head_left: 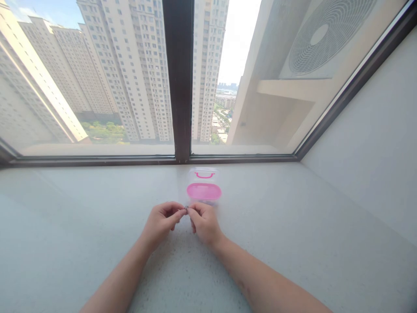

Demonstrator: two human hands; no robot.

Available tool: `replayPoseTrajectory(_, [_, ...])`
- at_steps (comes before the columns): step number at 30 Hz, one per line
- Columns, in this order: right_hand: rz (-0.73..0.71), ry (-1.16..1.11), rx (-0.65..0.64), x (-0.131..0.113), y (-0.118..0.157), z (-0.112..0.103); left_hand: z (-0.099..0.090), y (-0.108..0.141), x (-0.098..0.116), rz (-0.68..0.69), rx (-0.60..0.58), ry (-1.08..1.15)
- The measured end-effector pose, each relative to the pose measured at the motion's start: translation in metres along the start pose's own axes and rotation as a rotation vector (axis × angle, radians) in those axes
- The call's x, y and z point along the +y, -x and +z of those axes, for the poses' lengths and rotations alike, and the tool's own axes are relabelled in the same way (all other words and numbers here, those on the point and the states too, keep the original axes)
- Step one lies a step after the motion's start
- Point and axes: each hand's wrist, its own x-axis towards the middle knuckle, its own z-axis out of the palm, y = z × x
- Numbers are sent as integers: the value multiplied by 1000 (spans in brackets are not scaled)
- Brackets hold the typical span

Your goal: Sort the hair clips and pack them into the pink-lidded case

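Note:
Between the fingertips of both hands is a small dark metal ring-like piece [186, 208], too small to make out fully. My left hand [164, 219] pinches it from the left with thumb and forefinger. From the other side, my right hand [203, 221] is closed on it in a similar pinch. Just beyond the hands stands a clear plastic box [204, 201] with a pink oval lid or rim [203, 191]. Its lower front is partly covered by my right hand, so the contents cannot be made out.
A pale speckled windowsill [81, 226] lies under the hands. Behind the box is a clear plastic panel with a pink handle [204, 176]. Dark window frames [182, 87] border the far edge, and a white wall [374, 143] rises at the right.

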Motion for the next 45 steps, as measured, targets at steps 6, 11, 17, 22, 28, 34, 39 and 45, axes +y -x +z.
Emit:
replayPoseTrajectory(6, [-3,21,-3,0,0,0,1,0,0,-8,4,9])
replayPoseTrajectory(11, [-1,37,-5,1,0,0,1,0,0,-18,0,13])
replayPoseTrajectory(17, [0,56,0,1,0,-1,1,0,1,-28,-2,8])
replayPoseTrajectory(22, [-4,61,8,0,-1,0,1,0,3,-32,-1,1])
replayPoseTrajectory(28, [-4,68,13,0,-2,0,1,0,0,-28,0,-16])
replayPoseTrajectory(34, [0,64,15,-1,-1,0,1,0,1,-33,12,4])
replayPoseTrajectory(39, [-20,50,27,1,-1,0,1,0,2,-43,28,36])
replayPoseTrajectory(45, [8,-61,25,0,-1,1,-1,-1,-3,-38,12,52])
